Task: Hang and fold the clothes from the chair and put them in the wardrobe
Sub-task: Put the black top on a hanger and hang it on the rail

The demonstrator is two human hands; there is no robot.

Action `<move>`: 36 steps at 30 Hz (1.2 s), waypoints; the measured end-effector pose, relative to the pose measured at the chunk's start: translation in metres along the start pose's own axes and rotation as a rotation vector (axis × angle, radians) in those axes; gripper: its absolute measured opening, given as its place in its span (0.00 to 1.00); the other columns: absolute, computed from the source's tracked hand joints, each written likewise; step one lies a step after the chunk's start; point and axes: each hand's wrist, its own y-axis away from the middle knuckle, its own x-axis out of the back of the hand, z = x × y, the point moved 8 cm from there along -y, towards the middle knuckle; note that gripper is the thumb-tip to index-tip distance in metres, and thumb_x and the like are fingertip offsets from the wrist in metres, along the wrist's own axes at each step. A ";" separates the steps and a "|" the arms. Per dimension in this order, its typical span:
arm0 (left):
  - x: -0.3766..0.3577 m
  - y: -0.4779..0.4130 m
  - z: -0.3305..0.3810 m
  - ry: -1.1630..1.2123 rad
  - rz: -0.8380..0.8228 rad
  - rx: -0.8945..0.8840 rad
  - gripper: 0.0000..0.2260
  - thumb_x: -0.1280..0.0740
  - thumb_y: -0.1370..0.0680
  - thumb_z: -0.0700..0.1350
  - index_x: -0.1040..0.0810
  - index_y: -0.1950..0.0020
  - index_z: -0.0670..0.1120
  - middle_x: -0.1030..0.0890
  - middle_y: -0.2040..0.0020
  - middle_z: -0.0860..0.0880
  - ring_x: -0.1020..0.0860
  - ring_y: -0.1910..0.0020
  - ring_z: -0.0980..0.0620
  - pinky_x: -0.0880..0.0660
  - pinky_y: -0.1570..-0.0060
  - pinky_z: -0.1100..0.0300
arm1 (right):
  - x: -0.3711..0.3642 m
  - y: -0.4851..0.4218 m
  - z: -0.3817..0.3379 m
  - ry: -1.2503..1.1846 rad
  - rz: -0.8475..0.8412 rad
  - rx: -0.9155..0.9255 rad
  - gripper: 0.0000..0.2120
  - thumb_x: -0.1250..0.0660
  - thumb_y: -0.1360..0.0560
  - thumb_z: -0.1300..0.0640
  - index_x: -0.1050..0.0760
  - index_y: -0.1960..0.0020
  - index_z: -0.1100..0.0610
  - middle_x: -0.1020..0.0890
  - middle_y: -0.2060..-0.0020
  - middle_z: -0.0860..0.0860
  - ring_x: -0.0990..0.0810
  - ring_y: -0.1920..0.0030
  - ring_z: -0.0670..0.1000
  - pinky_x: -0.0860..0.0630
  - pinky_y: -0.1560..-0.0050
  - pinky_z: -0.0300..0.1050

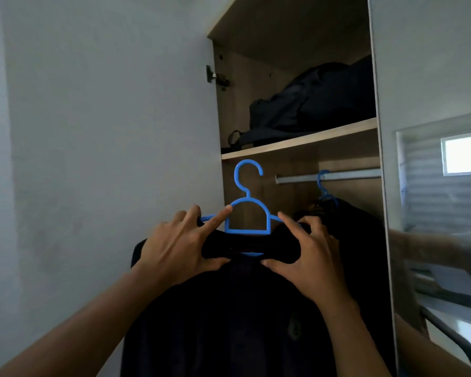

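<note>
A dark shirt [229,317] hangs on a blue plastic hanger [247,202], held up in front of the open wardrobe [283,28]. My left hand [174,248] grips the collar and left shoulder of the hanger, index finger stretched along its arch. My right hand [307,257] holds the collar and the hanger's right shoulder. The hook points up, left of the metal rail [351,175] and apart from it. A second blue hanger [325,191] with a dark garment [362,240] hangs on that rail.
A dark bag [310,104] lies on the wooden shelf [299,142] above the rail. A mirrored wardrobe door [441,213] stands at the right. A grey wall [93,131] fills the left. A door hinge [215,77] sits on the wardrobe's left side panel.
</note>
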 end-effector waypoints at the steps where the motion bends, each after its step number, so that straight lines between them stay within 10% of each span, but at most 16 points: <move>1: -0.011 -0.013 0.005 0.004 0.012 -0.010 0.43 0.48 0.30 0.78 0.52 0.20 0.61 0.29 0.52 0.47 0.28 0.63 0.50 0.33 0.74 0.59 | -0.003 -0.005 0.012 0.001 0.014 -0.023 0.45 0.25 0.39 0.33 0.35 0.26 0.38 0.32 0.36 0.49 0.30 0.34 0.54 0.31 0.33 0.60; 11: -0.088 -0.137 0.077 0.203 0.054 -0.191 0.43 0.43 0.28 0.75 0.63 0.22 0.64 0.31 0.43 0.44 0.27 0.61 0.47 0.33 0.67 0.55 | -0.011 -0.050 0.130 -0.109 0.111 -0.230 0.43 0.18 0.42 0.60 0.26 0.29 0.47 0.30 0.38 0.50 0.27 0.34 0.53 0.36 0.33 0.40; 18: -0.125 -0.203 0.129 0.343 0.077 -0.259 0.43 0.37 0.29 0.73 0.54 0.21 0.64 0.29 0.41 0.43 0.20 0.53 0.41 0.32 0.62 0.53 | -0.008 -0.085 0.187 -0.133 0.069 -0.209 0.45 0.29 0.51 0.45 0.24 0.33 0.52 0.20 0.44 0.47 0.23 0.41 0.41 0.30 0.38 0.30; 22: -0.143 -0.227 0.146 0.383 0.056 -0.293 0.43 0.36 0.28 0.71 0.55 0.20 0.62 0.29 0.40 0.43 0.21 0.52 0.43 0.31 0.63 0.54 | -0.007 -0.094 0.225 -0.057 0.085 -0.233 0.42 0.26 0.47 0.45 0.24 0.33 0.43 0.21 0.40 0.49 0.24 0.36 0.49 0.26 0.33 0.50; 32: -0.186 -0.253 0.158 0.432 0.065 -0.304 0.43 0.34 0.27 0.67 0.55 0.20 0.60 0.31 0.37 0.45 0.23 0.43 0.44 0.28 0.58 0.53 | -0.042 -0.112 0.275 0.020 0.113 -0.224 0.44 0.26 0.47 0.42 0.29 0.30 0.40 0.28 0.38 0.46 0.27 0.37 0.44 0.35 0.32 0.33; 36: -0.217 -0.248 0.156 0.459 0.040 -0.306 0.43 0.32 0.26 0.63 0.55 0.20 0.59 0.36 0.33 0.46 0.31 0.36 0.44 0.25 0.49 0.50 | -0.077 -0.119 0.295 -0.009 0.094 -0.178 0.45 0.25 0.45 0.44 0.36 0.30 0.27 0.32 0.33 0.45 0.29 0.30 0.49 0.31 0.28 0.48</move>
